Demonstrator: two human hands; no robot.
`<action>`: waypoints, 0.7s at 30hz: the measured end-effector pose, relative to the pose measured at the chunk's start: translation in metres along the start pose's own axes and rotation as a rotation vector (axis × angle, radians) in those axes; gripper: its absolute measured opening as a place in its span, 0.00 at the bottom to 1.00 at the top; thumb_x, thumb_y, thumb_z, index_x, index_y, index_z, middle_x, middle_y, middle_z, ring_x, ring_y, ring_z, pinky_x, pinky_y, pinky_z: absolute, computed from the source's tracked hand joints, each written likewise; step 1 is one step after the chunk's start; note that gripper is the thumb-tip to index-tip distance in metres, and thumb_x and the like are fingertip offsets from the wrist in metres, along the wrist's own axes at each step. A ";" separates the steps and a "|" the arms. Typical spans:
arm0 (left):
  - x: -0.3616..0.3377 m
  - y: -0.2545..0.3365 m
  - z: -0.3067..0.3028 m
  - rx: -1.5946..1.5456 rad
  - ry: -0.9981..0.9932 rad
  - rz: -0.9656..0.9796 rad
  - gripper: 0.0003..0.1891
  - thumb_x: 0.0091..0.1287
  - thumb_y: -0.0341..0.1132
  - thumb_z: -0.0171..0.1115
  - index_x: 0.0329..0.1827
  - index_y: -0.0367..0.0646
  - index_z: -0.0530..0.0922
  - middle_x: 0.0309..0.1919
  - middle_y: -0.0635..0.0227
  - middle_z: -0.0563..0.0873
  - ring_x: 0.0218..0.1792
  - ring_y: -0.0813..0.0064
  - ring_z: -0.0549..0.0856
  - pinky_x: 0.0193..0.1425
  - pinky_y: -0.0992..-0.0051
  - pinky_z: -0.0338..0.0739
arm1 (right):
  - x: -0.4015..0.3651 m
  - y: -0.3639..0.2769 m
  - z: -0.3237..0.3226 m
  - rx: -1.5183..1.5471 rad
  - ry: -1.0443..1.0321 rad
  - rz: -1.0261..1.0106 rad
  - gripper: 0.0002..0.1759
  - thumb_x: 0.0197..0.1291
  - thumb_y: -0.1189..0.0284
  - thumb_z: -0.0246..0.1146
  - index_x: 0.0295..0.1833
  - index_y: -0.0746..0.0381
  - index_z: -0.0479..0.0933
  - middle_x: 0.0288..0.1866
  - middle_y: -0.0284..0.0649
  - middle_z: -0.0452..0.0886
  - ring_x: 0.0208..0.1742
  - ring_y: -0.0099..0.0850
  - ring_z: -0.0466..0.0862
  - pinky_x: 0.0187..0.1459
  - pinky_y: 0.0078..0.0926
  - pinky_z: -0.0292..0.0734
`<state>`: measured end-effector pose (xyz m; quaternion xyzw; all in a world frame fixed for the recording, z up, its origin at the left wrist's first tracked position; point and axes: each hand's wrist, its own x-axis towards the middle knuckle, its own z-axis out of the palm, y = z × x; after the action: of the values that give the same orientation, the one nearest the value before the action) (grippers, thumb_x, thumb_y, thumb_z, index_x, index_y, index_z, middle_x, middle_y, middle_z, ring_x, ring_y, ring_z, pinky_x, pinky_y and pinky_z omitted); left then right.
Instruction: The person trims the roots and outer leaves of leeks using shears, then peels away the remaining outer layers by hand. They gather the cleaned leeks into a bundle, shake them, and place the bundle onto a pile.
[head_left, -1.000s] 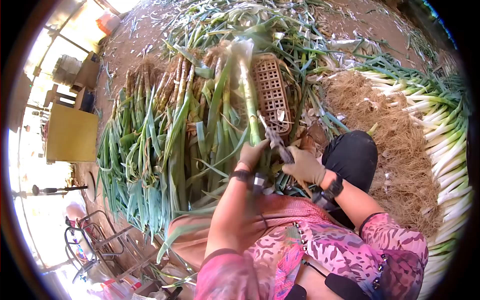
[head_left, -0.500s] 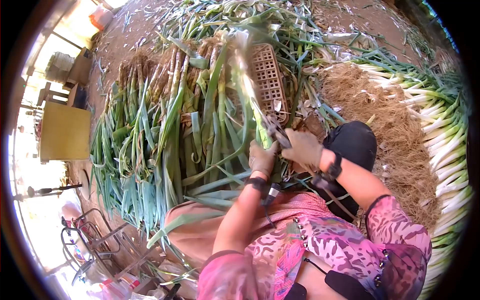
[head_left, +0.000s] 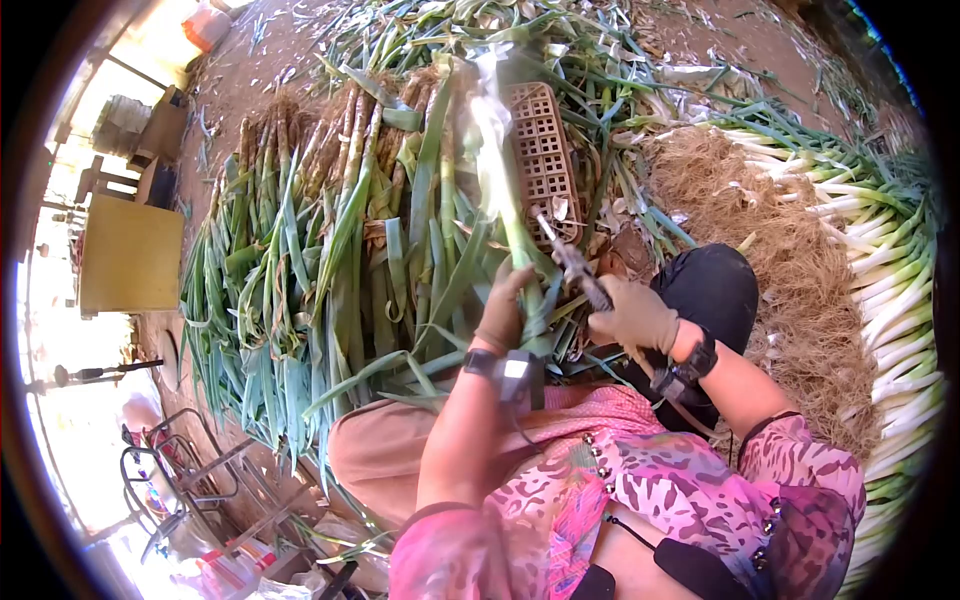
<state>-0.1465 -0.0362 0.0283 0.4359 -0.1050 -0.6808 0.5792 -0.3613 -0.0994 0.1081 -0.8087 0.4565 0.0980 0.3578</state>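
My gloved left hand (head_left: 503, 308) is closed around the green lower part of a leek (head_left: 497, 165). The leek points away from me, its blurred white end at the far side. In my gloved right hand (head_left: 634, 318) is an air blow gun (head_left: 575, 265), its thin pale nozzle angled towards the stalk just right of it. A hose trails from the gun below my right wrist. Left of the held leek lies a thick pile of untrimmed leeks (head_left: 340, 250), brown root ends away from me and leaves towards me.
A brown plastic crate (head_left: 545, 150) lies upside down or on its side beyond the gun. On the right, a long row of cleaned leeks (head_left: 895, 330) shows white stems and tan roots (head_left: 790, 290). Peeled leaves (head_left: 600, 60) litter the ground ahead. Metal chair frames (head_left: 190, 470) stand at left.
My left hand has shifted left and the leek's white end shows more plainly. The blow gun has moved off the stalk to its right, with its nozzle now visible.
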 end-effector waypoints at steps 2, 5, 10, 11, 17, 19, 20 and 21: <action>0.015 -0.027 0.006 0.200 0.018 0.039 0.29 0.68 0.42 0.67 0.68 0.38 0.70 0.48 0.63 0.82 0.45 0.72 0.83 0.50 0.72 0.80 | 0.017 0.013 0.000 -0.015 0.095 0.069 0.29 0.55 0.53 0.65 0.53 0.65 0.74 0.42 0.57 0.86 0.48 0.53 0.86 0.53 0.47 0.79; 0.035 -0.089 -0.002 0.665 0.200 0.336 0.42 0.60 0.53 0.74 0.70 0.34 0.67 0.56 0.52 0.83 0.53 0.61 0.85 0.58 0.65 0.78 | 0.055 0.005 -0.010 -0.026 0.184 -0.043 0.28 0.54 0.54 0.66 0.52 0.64 0.75 0.43 0.59 0.85 0.46 0.55 0.86 0.50 0.48 0.79; 0.014 -0.092 -0.013 0.655 0.255 0.099 0.33 0.60 0.51 0.75 0.59 0.34 0.78 0.49 0.53 0.88 0.51 0.60 0.86 0.59 0.66 0.78 | 0.129 -0.029 -0.064 -0.120 0.102 0.120 0.29 0.57 0.52 0.65 0.55 0.64 0.76 0.48 0.55 0.86 0.53 0.50 0.86 0.55 0.44 0.80; 0.015 -0.091 -0.019 0.646 0.229 0.109 0.33 0.61 0.51 0.74 0.59 0.34 0.78 0.48 0.53 0.88 0.50 0.62 0.86 0.58 0.66 0.78 | 0.146 -0.024 -0.065 -0.131 0.097 0.129 0.30 0.58 0.51 0.65 0.56 0.64 0.76 0.49 0.55 0.86 0.54 0.49 0.86 0.56 0.43 0.80; 0.016 -0.066 -0.016 0.329 0.139 0.022 0.27 0.70 0.48 0.67 0.59 0.31 0.79 0.46 0.62 0.87 0.46 0.73 0.85 0.54 0.72 0.78 | 0.169 -0.021 -0.067 -0.230 0.213 0.055 0.26 0.55 0.55 0.65 0.50 0.66 0.82 0.47 0.55 0.87 0.51 0.49 0.88 0.53 0.40 0.82; 0.014 -0.054 -0.008 0.399 0.138 0.035 0.25 0.73 0.47 0.65 0.59 0.32 0.79 0.46 0.63 0.88 0.45 0.74 0.84 0.53 0.73 0.78 | 0.168 -0.017 -0.069 -0.197 0.156 0.071 0.30 0.56 0.52 0.66 0.54 0.65 0.77 0.49 0.54 0.87 0.53 0.50 0.87 0.55 0.43 0.80; 0.016 -0.051 -0.001 0.442 0.148 0.083 0.25 0.72 0.47 0.65 0.60 0.32 0.80 0.46 0.63 0.88 0.45 0.74 0.85 0.53 0.72 0.78 | 0.153 -0.028 -0.068 -0.220 0.150 0.029 0.28 0.55 0.53 0.66 0.53 0.64 0.77 0.48 0.53 0.87 0.51 0.50 0.87 0.53 0.44 0.80; 0.018 -0.048 0.005 0.482 0.159 0.129 0.25 0.72 0.47 0.65 0.60 0.32 0.80 0.46 0.63 0.88 0.45 0.74 0.85 0.53 0.72 0.78 | 0.148 -0.027 -0.061 -0.273 0.106 -0.025 0.28 0.54 0.54 0.66 0.52 0.64 0.77 0.46 0.53 0.87 0.49 0.51 0.87 0.53 0.45 0.80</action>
<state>-0.1822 -0.0390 -0.0081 0.6059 -0.2458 -0.5614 0.5073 -0.2662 -0.2305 0.0941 -0.8596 0.4469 0.1120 0.2209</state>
